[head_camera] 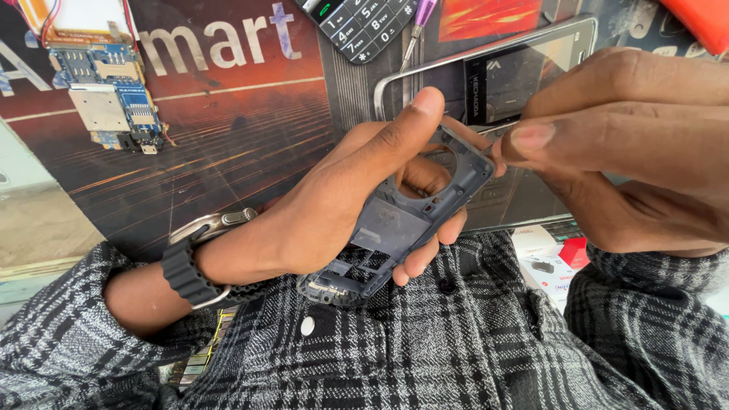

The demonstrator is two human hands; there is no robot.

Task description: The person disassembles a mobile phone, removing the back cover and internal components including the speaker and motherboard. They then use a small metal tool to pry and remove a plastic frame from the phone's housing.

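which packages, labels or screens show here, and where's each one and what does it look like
Phone screen: dark glass rectangle in a silver frame, top centre-right on the bench, above the right hand.
Printed mat: under everything, dark with orange streaks and pale lettering.
Small box: white and red carton, lower right by the sleeve.
Left hand: holds a grey phone housing, no label visible.

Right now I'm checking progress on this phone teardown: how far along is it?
Done: the circuit board and keypad lie apart on the bench. In hand: the left hand holds the bare dark housing frame while the right hand works a thin tool at its top edge. Left: the front panel lies loose, nothing rejoined.
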